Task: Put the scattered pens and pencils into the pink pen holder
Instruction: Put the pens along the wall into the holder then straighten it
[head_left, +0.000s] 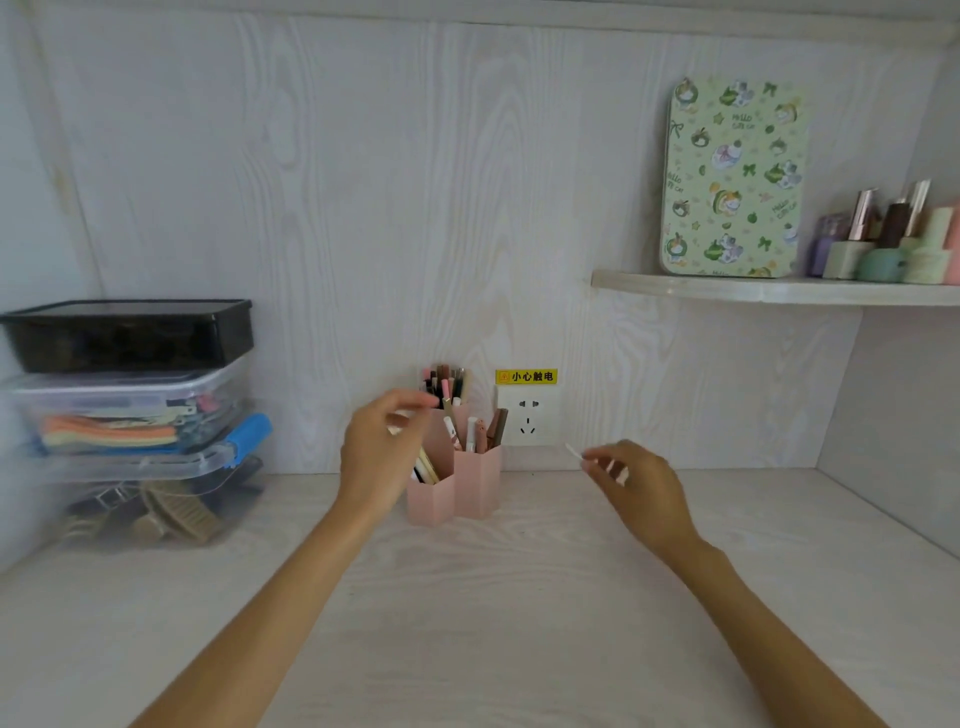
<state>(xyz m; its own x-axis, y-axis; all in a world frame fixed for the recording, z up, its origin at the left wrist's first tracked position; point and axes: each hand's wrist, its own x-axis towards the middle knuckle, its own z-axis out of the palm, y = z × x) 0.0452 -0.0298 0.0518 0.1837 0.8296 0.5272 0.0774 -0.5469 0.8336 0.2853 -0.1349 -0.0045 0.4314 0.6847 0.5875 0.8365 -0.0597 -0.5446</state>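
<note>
The pink pen holder (478, 483), made of hexagonal tubes of different heights, stands at the back of the desk against the wall. Several pens and pencils (447, 387) stick out of its tubes. My left hand (382, 452) hovers just left of the holder, fingers curled near the tall tube's rim; a pale item shows under the fingers, unclear if held. My right hand (636, 483) is to the right of the holder, pinching a thin white pen (574, 451) that points up and left toward the holder.
Stacked plastic storage boxes (130, 395) with hair clips sit at the left. A wall socket (529, 415) with a yellow warning label is behind the holder. A shelf (779, 291) at upper right carries a green patterned tin and small bottles.
</note>
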